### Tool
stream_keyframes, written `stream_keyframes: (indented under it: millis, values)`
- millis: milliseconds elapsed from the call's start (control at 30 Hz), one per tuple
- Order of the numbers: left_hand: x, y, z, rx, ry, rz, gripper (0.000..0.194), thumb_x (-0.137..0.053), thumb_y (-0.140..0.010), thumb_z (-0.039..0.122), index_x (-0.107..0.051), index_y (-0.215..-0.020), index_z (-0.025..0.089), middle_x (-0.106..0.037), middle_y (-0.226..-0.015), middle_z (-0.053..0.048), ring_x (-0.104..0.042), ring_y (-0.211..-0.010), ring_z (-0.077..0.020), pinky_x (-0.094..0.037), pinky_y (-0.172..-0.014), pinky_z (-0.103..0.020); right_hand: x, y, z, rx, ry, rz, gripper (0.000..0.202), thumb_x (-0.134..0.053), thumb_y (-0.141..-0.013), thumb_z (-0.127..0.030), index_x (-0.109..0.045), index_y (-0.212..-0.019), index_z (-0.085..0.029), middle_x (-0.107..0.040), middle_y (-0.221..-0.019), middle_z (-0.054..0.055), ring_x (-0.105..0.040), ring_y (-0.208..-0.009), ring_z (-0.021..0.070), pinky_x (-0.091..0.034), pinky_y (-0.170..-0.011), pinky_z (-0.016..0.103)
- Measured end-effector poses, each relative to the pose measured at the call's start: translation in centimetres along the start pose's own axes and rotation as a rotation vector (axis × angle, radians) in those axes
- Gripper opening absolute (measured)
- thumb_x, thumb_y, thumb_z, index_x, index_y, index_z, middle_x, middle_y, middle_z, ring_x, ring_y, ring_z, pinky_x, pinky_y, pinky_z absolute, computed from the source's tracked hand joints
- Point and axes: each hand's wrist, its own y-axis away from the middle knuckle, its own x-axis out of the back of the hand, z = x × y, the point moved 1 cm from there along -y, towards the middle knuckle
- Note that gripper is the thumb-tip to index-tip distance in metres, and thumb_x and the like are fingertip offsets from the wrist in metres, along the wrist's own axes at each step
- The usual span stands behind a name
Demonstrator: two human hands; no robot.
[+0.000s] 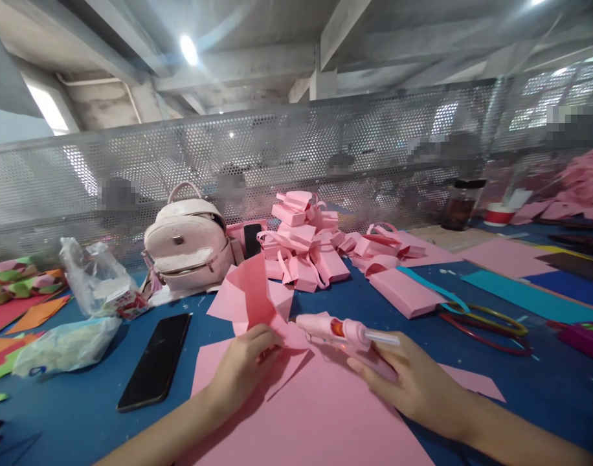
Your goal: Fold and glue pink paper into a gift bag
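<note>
My left hand is closed on a folded pink paper piece, whose panels stand up from the table in front of me. In my right hand is a pink hot glue gun, with a clear glue stick poking out of its back end. The gun's nozzle points left, close to the folded paper by my left fingers. Beneath both hands lies a large pink paper sheet. Behind them rises a pile of folded pink paper boxes, some with strip handles.
A black phone and a plastic packet lie to the left. A pale backpack stands against the perforated metal partition. Coloured rings, a turquoise sheet and a dark-lidded jar are at right.
</note>
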Motion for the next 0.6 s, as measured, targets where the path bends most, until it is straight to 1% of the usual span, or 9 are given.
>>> stream_keyframes:
  millis: [100, 233, 367, 433, 533, 600]
  values:
    - [0.0, 0.0, -0.2, 0.022, 0.03, 0.012, 0.016, -0.052, -0.092, 0.013, -0.066, -0.086, 0.016, -0.068, -0.078, -0.004, -0.063, -0.065, -0.012, -0.048, -0.054, -0.018, 0.1, 0.7, -0.4, 0.022, 0.027, -0.017, 0.027, -0.047, -0.094, -0.037, -0.069, -0.09, -0.022, -0.073, -0.079, 0.006, -0.064, -0.065, 0.0209, -0.051, -0.065, 0.029]
    - [-0.3, 0.2, -0.2, 0.006, 0.02, 0.009, 0.019, -0.05, -0.094, 0.013, -0.066, -0.084, 0.017, -0.068, -0.079, -0.004, -0.065, -0.068, -0.013, -0.05, -0.057, -0.019, 0.2, 1.4, -0.3, 0.01, 0.023, -0.019, 0.027, -0.048, -0.094, -0.04, -0.068, -0.09, -0.023, -0.072, -0.077, 0.006, -0.064, -0.066, 0.0211, -0.05, -0.064, 0.029]
    - [-0.1, 0.9, 0.3, -0.071, -0.02, -0.042, 0.021, -0.047, -0.098, 0.018, -0.066, -0.09, 0.018, -0.07, -0.082, -0.005, -0.068, -0.071, -0.0143, -0.053, -0.065, -0.021, 0.4, 1.1, 0.0, -0.02, 0.061, -0.003, 0.029, -0.045, -0.095, -0.04, -0.067, -0.086, -0.023, -0.07, -0.073, 0.006, -0.062, -0.063, 0.0218, -0.048, -0.063, 0.03]
    - [0.0, 1.3, 0.8, -0.114, -0.064, -0.078, 0.02, -0.046, -0.099, 0.019, -0.065, -0.092, 0.019, -0.07, -0.079, -0.005, -0.067, -0.07, -0.0153, -0.053, -0.065, -0.022, 0.5, 0.8, -0.1, -0.027, 0.059, -0.038, 0.029, -0.045, -0.095, -0.04, -0.067, -0.086, -0.023, -0.072, -0.077, 0.006, -0.064, -0.067, 0.0228, -0.048, -0.066, 0.03]
    - [0.2, 1.8, 1.5, -0.161, -0.129, -0.117, 0.023, -0.042, -0.099, 0.016, -0.06, -0.086, 0.018, -0.066, -0.073, -0.004, -0.063, -0.064, -0.017, -0.052, -0.06, -0.026, 0.2, 0.1, -0.7, 0.019, 0.041, -0.132, 0.028, -0.045, -0.095, -0.037, -0.068, -0.097, -0.022, -0.074, -0.09, 0.008, -0.068, -0.077, 0.0231, -0.048, -0.071, 0.029]
    - [0.2, 1.8, 2.0, -0.199, -0.185, -0.132, 0.022, -0.042, -0.099, 0.014, -0.056, -0.082, 0.018, -0.065, -0.073, -0.004, -0.061, -0.062, -0.0183, -0.051, -0.059, -0.028, -0.4, -0.5, -1.1, 0.038, 0.073, -0.168, 0.027, -0.046, -0.095, -0.035, -0.069, -0.102, -0.022, -0.075, -0.091, 0.008, -0.069, -0.079, 0.0231, -0.047, -0.071, 0.028]
